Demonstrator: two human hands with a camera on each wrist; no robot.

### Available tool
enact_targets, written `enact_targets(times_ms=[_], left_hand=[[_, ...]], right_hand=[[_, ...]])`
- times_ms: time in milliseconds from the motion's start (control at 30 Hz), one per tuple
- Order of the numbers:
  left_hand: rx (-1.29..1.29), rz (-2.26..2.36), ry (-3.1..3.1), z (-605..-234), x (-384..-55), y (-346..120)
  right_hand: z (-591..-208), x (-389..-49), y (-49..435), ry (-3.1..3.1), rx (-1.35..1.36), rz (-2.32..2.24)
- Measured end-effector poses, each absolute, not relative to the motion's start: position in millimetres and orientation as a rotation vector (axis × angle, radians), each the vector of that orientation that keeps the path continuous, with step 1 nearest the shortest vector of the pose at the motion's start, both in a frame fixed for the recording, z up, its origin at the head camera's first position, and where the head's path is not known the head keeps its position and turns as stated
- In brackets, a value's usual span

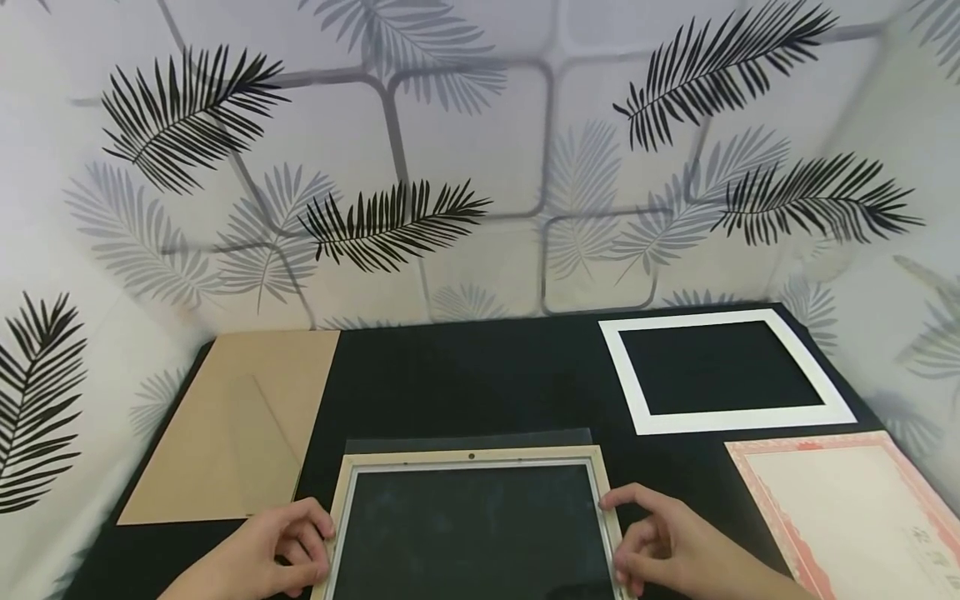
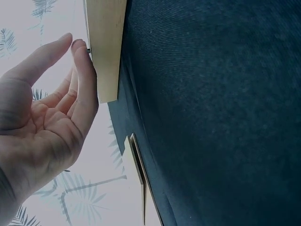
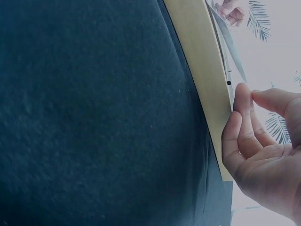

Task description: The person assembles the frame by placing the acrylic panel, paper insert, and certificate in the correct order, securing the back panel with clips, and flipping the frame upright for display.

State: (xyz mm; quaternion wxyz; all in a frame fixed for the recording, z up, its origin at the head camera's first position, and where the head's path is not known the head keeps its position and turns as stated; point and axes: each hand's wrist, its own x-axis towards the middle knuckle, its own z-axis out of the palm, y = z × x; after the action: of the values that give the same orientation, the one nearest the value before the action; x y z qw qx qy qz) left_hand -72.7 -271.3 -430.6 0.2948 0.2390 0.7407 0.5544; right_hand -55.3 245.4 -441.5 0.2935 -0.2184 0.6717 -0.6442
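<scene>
A pale wooden picture frame (image 1: 472,456) lies at the near middle of the table, a grey inner lip round its opening. Over it is a clear sheet (image 1: 468,441), its far strip showing past the frame's far side. In the right wrist view, the sheet (image 3: 230,42) slants above the frame, one corner at the right fingertips. My left hand (image 1: 273,546), at the frame's left side, holds the sheet's edge with thumb and fingertips close together. At the right side, my right hand (image 1: 663,537) pinches the opposite edge, other fingers curled beside the wood.
A brown backing board (image 1: 217,417) lies at the left, a small translucent triangular piece (image 1: 262,450) on it. To the back right is a white mat (image 1: 626,367) with a rectangular cutout. A pink-bordered paper (image 1: 847,508) lies at the near right, on the black tablecloth (image 1: 465,375).
</scene>
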Motion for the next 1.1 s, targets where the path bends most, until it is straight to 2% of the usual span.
enact_targets(times_ms=[200,367,1100], left_hand=[[0.556,1.413,2.007,-429.4,-69.8,-268.1],[0.618,1.386,2.028,-430.9,-68.1,-268.5],[0.602,1.272,2.077,-425.5,-67.2,-263.8]], right_hand=[[-442.3,-51.2,246.5,1.796,-0.472,-1.675],[-443.8,-48.6,246.9,1.803,-0.426,-1.655],[-446.0,-44.2,248.1,1.895,-0.466,-1.597]])
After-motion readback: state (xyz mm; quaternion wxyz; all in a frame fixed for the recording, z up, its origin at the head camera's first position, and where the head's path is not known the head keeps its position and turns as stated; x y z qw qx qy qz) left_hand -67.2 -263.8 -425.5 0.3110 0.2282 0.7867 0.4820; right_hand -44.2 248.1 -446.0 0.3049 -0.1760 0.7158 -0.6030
